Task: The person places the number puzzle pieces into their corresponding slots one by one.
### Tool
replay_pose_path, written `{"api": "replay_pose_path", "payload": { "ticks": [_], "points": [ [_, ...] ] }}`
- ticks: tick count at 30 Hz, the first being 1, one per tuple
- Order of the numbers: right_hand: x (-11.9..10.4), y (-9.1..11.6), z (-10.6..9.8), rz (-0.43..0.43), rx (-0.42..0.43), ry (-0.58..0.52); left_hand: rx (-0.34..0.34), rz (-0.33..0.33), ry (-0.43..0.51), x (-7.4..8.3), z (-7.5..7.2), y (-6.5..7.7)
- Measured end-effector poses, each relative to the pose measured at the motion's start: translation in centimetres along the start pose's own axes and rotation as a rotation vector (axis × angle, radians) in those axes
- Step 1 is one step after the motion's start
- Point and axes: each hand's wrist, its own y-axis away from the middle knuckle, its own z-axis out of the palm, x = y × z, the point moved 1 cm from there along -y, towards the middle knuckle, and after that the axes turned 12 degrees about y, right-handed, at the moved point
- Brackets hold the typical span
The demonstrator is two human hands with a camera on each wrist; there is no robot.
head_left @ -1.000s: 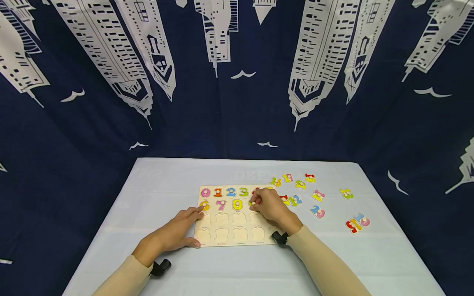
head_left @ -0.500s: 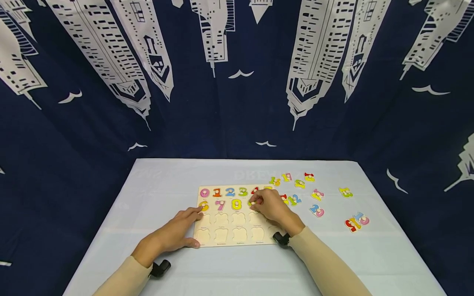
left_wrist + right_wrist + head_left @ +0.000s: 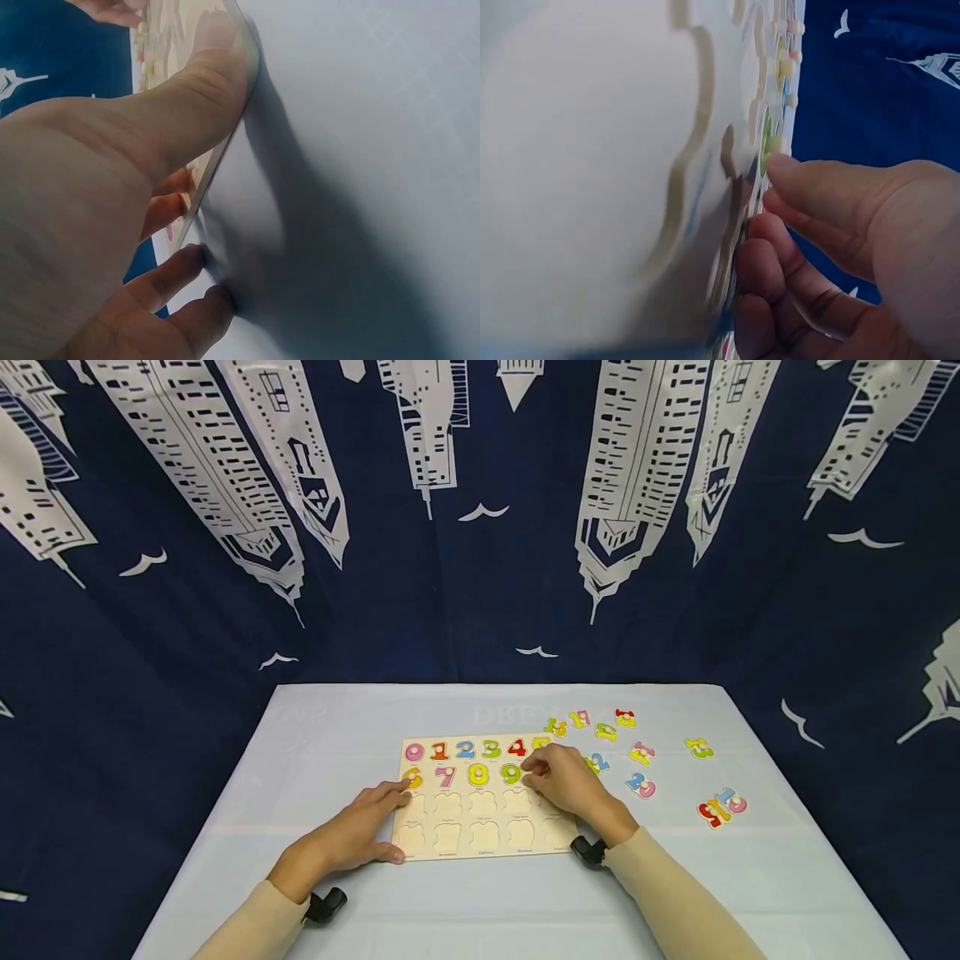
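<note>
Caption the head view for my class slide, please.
Left hand on a pale rectangular wooden board, right hand beside its green 9-shaped piece, loose colourful number pieces nearby.

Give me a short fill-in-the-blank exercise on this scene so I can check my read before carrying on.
1. The left hand rests at the ____ edge of the wooden number puzzle board.
2. The number 8 piece sits ____ the number 7 piece and the number 9 piece, which is beside the right hand.
3. The number 4 piece is coloured ____.
4. The loose number 20 piece lies to the ____ of the board.

Missing words: left; between; red; right.
</note>
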Motion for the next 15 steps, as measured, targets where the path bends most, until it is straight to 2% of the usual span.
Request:
{"api": "replay_pose_path", "payload": {
  "ticks": [5,15],
  "points": [
    [1.4,1.6,-1.0,0.003,0.061,0.001,0.002,-0.005,0.002,0.0,0.3,-0.1],
    [6.0,5.4,-4.0,0.097,0.167,0.073,-0.005,0.004,-0.004,0.0,0.1,-0.1]
  ]
}}
